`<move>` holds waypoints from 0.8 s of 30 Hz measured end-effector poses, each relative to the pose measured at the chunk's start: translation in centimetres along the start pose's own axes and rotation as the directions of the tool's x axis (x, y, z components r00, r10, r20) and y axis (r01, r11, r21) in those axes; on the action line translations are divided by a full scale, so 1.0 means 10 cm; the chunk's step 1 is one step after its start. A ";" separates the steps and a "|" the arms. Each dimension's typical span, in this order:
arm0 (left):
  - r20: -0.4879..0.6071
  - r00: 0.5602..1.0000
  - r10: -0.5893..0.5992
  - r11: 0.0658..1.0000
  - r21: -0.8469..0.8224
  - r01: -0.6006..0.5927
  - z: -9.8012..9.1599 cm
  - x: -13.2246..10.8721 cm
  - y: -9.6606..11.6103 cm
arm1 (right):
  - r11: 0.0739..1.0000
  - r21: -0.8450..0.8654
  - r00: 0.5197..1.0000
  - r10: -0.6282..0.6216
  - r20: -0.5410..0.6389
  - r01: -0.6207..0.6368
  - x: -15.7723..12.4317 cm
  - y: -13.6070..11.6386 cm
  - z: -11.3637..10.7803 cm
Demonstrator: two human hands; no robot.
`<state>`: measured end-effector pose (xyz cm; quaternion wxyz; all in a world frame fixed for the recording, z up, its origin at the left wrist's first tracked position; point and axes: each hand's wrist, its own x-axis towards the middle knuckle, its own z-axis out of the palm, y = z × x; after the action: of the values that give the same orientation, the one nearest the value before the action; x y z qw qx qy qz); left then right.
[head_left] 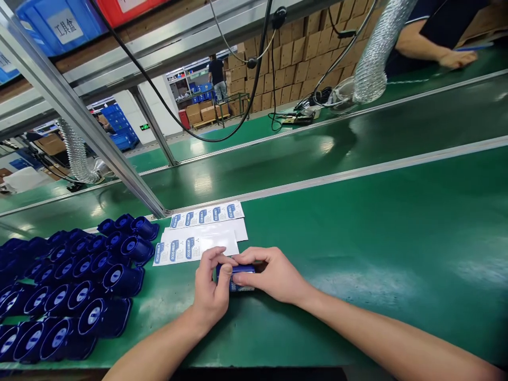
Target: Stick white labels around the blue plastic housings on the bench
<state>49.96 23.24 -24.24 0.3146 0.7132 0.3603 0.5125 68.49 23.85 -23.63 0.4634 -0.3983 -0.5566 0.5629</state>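
Observation:
A dark blue plastic part (pixel 243 269) with a label on its near face sits between my two hands at the middle of the green table. My left hand (pixel 213 286) grips its left end, thumb against the near side. From the right, my right hand (pixel 275 275) holds it too, with the thumb pressed on the labelled face and the fingers over the top. The hands hide much of the part. Just beyond them lie sheets of blue-and-white labels (pixel 196 247), the front one with bare backing at its right.
Many dark blue plastic housings (pixel 83 267) stand in rows at the left. A metal post (pixel 107 143) rises behind them. Beyond a metal rail (pixel 337 174) runs a green belt. At the far right is a co-worker's hand (pixel 458 58), near a silver duct (pixel 375 58).

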 end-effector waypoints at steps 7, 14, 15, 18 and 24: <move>0.037 0.983 -0.179 0.982 -0.051 0.180 -0.02 0.06 0.01 | 0.998 -0.031 0.998 0.061 -0.034 -0.062 0.03 0.00 -0.03; 0.047 0.961 -0.271 0.960 0.085 0.266 -0.09 0.04 0.00 | 0.876 -0.445 0.983 -0.151 0.108 0.184 -0.10 0.03 0.13; 0.046 0.966 -0.256 0.963 0.101 0.250 -0.10 0.02 0.00 | 0.872 -0.445 0.978 -0.174 0.112 0.206 -0.09 0.04 0.16; 0.048 0.983 -0.175 0.980 0.110 0.169 -0.12 -0.02 -0.02 | 0.901 -0.379 0.977 -0.186 0.106 0.213 -0.08 0.03 0.19; 0.120 0.992 0.034 0.987 0.154 -0.053 -0.14 -0.04 -0.06 | 0.981 -0.175 0.995 -0.071 0.073 0.083 -0.04 -0.02 0.11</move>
<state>48.44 23.34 -24.59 0.2670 0.7722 0.3647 0.4465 67.53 23.20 -23.40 0.4286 -0.3971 -0.6348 0.5056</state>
